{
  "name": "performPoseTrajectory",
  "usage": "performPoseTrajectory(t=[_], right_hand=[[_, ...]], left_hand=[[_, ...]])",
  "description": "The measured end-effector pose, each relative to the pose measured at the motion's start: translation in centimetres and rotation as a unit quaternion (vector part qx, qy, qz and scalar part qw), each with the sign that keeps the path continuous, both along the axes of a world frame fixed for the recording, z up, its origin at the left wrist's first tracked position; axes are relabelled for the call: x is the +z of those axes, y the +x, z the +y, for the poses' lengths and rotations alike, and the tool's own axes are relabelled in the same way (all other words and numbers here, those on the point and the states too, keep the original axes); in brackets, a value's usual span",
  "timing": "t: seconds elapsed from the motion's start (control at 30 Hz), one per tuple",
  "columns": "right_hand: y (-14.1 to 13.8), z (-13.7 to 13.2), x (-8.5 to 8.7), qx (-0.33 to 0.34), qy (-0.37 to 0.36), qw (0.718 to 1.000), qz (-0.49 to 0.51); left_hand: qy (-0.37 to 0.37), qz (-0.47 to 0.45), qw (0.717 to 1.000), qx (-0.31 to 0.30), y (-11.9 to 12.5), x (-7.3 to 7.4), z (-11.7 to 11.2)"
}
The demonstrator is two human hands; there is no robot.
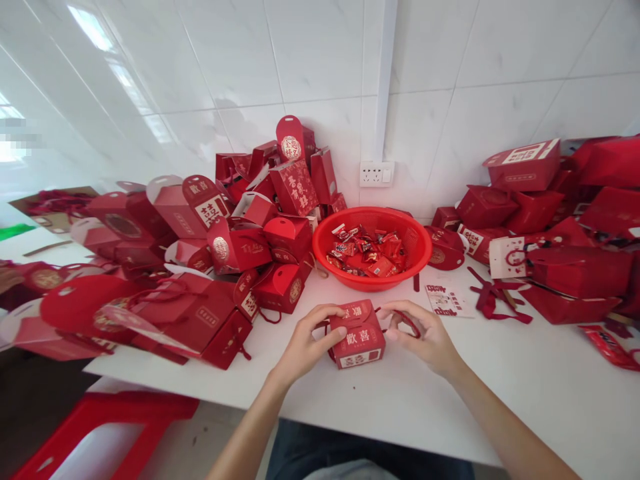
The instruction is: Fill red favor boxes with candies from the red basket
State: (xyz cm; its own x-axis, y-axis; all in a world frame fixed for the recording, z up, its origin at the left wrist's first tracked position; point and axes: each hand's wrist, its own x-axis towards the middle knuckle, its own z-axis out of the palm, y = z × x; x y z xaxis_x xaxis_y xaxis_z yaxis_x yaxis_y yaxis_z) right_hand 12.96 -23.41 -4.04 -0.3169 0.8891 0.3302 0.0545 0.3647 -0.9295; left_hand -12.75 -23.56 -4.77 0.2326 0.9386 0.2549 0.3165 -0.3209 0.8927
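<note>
A small red gift box (357,337) with gold and white characters stands on the white table (525,393) right in front of me. My left hand (306,341) grips the box's left side, thumb on top and fingers curled round it. My right hand (424,335) is at the box's right side, its fingers pinched on a thin red ribbon (409,321) that runs from the box.
A red basket (373,248) of wrapped candies sits behind the box. Heaps of red gift boxes (200,267) fill the left, and more boxes (550,220) pile up on the right. A printed card (445,300) and loose ribbons (495,297) lie nearby. A red stool (100,433) stands lower left.
</note>
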Motion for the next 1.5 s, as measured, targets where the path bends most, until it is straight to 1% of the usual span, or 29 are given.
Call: performPoseTrajectory(t=[0.1, 0.23, 0.33, 0.4, 0.43, 0.53, 0.6, 0.67, 0.73, 0.83, 0.9, 0.97, 1.03, 1.17, 1.27, 1.37, 1.5], right_hand=[[-0.2, -0.2, 0.1, 0.011, 0.037, 0.998, -0.04], [-0.8, -0.3, -0.4, 0.004, 0.132, 0.984, -0.121], [-1.1, -0.2, -0.6, -0.003, 0.168, 0.975, -0.148], [-1.2, -0.2, -0.6, -0.008, 0.176, 0.972, -0.156], [-1.2, -0.2, -0.5, -0.012, 0.179, 0.971, -0.159], [-1.2, -0.2, 0.1, -0.018, 0.18, 0.97, -0.164], [-1.1, -0.2, 0.7, -0.013, 0.171, 0.972, -0.162], [-1.2, -0.1, 1.5, -0.008, 0.154, 0.977, -0.149], [-1.3, 0.0, 2.6, -0.005, 0.134, 0.982, -0.133], [-1.9, 0.2, 4.7, 0.003, 0.119, 0.986, -0.117], [-2.4, 0.1, 6.1, 0.007, 0.119, 0.987, -0.109], [-2.9, 0.0, 7.2, 0.006, 0.117, 0.987, -0.108], [-3.3, -0.3, 8.0, 0.016, 0.101, 0.989, -0.111], [-3.6, -0.8, 8.7, 0.065, 0.07, 0.987, -0.126], [-3.9, -1.0, 8.8, 0.073, 0.101, 0.98, -0.157], [-4.1, -0.8, 8.7, 0.084, 0.135, 0.971, -0.176], [-3.8, -0.7, 8.4, 0.099, 0.178, 0.96, -0.192]], left_hand=[[-0.015, 0.053, 0.998, 0.006, 0.0, 0.4, -0.5], [-0.01, 0.122, 0.992, 0.004, 0.0, 1.5, -1.2], [0.005, 0.14, 0.99, 0.013, 0.0, 2.0, -1.3], [0.01, 0.121, 0.992, 0.029, 0.0, 2.1, -1.1], [0.009, 0.096, 0.995, 0.035, -0.1, 2.2, -1.1], [-0.015, -0.024, 0.999, 0.036, -0.4, 2.8, -0.9], [-0.026, -0.09, 0.995, 0.029, -0.5, 3.7, -0.9], [-0.022, -0.104, 0.994, 0.015, -0.4, 4.7, -1.2], [-0.002, -0.081, 0.997, -0.011, 0.0, 5.9, -1.4], [0.053, -0.028, 0.997, -0.051, 1.0, 7.4, -1.8], [0.088, 0.007, 0.994, -0.065, 1.8, 8.2, -1.8], [0.1, 0.028, 0.992, -0.068, 2.6, 8.8, -1.8], [0.103, 0.041, 0.993, -0.048, 3.2, 9.2, -1.8], [0.137, 0.085, 0.986, 0.036, 3.9, 9.3, -1.4], [0.162, 0.103, 0.979, 0.065, 3.9, 9.1, -1.1], [0.166, 0.097, 0.978, 0.079, 3.7, 8.9, -1.0], [0.159, 0.069, 0.982, 0.079, 2.9, 9.5, -1.2]])
